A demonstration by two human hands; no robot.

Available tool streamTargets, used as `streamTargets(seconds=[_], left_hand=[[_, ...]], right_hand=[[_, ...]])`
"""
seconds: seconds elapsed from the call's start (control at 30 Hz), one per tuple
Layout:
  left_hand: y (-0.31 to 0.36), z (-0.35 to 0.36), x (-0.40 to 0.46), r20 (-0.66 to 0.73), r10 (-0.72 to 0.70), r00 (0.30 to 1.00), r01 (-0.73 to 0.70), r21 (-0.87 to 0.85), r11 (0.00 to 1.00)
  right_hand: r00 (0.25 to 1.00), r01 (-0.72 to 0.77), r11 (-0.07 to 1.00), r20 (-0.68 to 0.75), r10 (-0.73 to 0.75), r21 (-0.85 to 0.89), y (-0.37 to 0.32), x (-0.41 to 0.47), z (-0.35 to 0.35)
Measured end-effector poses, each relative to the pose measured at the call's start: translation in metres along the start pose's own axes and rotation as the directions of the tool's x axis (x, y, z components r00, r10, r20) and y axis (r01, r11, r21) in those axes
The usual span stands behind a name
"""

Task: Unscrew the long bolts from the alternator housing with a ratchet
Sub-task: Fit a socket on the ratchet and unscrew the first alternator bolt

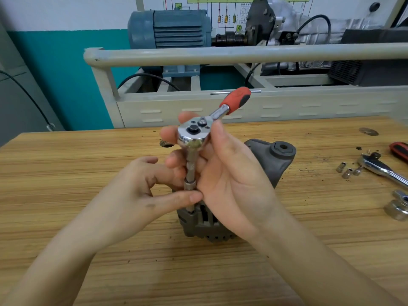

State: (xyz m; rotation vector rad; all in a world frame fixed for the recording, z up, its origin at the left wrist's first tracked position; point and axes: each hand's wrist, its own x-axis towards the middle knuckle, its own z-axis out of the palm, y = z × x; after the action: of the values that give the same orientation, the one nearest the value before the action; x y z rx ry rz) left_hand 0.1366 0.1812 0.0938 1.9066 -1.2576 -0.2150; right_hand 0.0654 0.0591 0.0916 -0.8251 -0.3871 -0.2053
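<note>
Alternator housing (268, 164) stands mid-bench, mostly hidden behind my hands. Ratchet (199, 129) sits upright on an extension and socket (189, 184) over a bolt at the housing's near-left edge. My right hand (225, 180) is curled round the ratchet head; left hand (136, 186) pinches the socket w/ thumb and fingers. To the right: small sockets (348, 171), a second ratchet (384, 168). Wooden bench (88, 164); beyond it a rail (220, 54) & blue motor (170, 28).

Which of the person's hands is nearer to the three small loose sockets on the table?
Right. The right hand holds the ratchet head, on the side toward the sockets; the left hand lies beyond it, farther away.
</note>
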Motion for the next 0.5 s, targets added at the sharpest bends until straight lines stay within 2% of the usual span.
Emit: streamTargets(seconds=[0.27,0.4,0.5], left_hand=[[0.0013,0.0023,0.0018,-0.011,0.022,1.000,-0.022,0.007,1.000],[0.0008,0.0019,0.0012,-0.012,0.048,0.999,-0.048,0.006,0.999],[-0.0017,0.0011,0.0001,-0.019,0.028,0.999,-0.028,-0.016,0.999]], right_hand=[[0.998,0.056,0.994,-0.004,-0.056,0.098,-0.0015,0.0015,-0.0040],[1.000,0.025,0.997,0.010,-0.026,0.078,0.0002,0.0005,-0.0023],[0.999,-0.040,0.999,-0.013,0.040,-0.025,-0.0003,0.0023,-0.0021]])
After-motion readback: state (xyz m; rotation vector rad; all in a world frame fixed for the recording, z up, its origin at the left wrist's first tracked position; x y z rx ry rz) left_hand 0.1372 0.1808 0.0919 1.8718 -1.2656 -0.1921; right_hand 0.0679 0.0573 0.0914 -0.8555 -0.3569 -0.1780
